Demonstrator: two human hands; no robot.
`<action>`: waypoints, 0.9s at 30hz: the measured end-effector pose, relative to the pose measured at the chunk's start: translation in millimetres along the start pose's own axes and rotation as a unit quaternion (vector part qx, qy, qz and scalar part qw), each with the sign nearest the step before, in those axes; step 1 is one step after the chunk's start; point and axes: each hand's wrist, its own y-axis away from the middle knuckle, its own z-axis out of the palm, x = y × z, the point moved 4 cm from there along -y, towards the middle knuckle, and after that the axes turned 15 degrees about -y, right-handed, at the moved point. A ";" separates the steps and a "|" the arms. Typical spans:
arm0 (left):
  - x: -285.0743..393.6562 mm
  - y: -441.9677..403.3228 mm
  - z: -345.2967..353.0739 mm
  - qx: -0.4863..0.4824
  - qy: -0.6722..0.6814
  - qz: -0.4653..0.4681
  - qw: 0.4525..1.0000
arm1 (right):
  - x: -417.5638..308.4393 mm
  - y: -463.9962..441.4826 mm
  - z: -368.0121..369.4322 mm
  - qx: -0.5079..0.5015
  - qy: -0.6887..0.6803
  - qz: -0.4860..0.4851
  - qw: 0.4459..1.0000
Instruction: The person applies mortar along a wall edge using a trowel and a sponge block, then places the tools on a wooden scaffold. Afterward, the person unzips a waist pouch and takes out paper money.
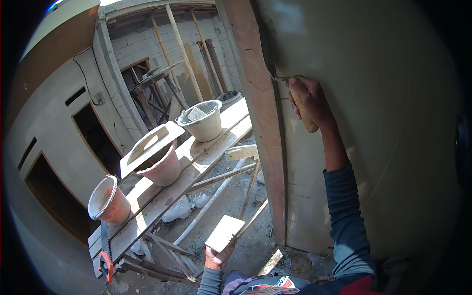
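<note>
My right hand [309,98] is wrapped round the wooden handle of a trowel [309,123]. Its thin metal neck points left, and the dark blade lies along the line where a reddish-brown wooden board [253,64] meets the grey plastered wall [373,108]. Lower down, my left hand [219,257] grips a small white rectangular slab [225,233], bright in the sun, whose material I cannot make out. That slab is held low, apart from the wall, with the fingers partly hidden beneath it.
Left of me, a plank scaffold [196,169] carries an orange-stained bucket [110,201], a pinkish bucket [164,167] with a plastering float [150,145] across its top, and a grey bucket [204,123]. A handsaw [105,260] hangs at the near end. Poles and rubble lie below.
</note>
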 end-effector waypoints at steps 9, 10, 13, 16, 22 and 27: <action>3.9 9.9 4.4 0.077 -0.012 0.022 0.997 | -11.2 15.3 -15.2 0.017 -0.055 0.009 0.998; 5.5 6.5 -5.8 0.073 -0.010 0.024 0.997 | -9.2 10.4 -14.5 0.015 -0.044 0.018 0.999; 3.7 -1.0 -16.3 -0.064 0.073 -0.043 0.994 | -5.4 3.2 -5.1 0.002 -0.022 0.026 0.999; 2.3 0.5 -14.4 -0.096 0.060 -0.051 0.992 | -15.2 9.5 -2.0 -0.010 -0.042 0.022 0.999; 4.6 1.6 -7.2 -0.024 0.001 -0.009 1.000 | -59.5 -33.6 6.7 0.019 -0.005 -0.025 1.000; 2.0 2.0 -6.7 -0.057 0.010 -0.003 0.998 | -60.1 -41.9 18.4 0.011 0.060 -0.017 0.998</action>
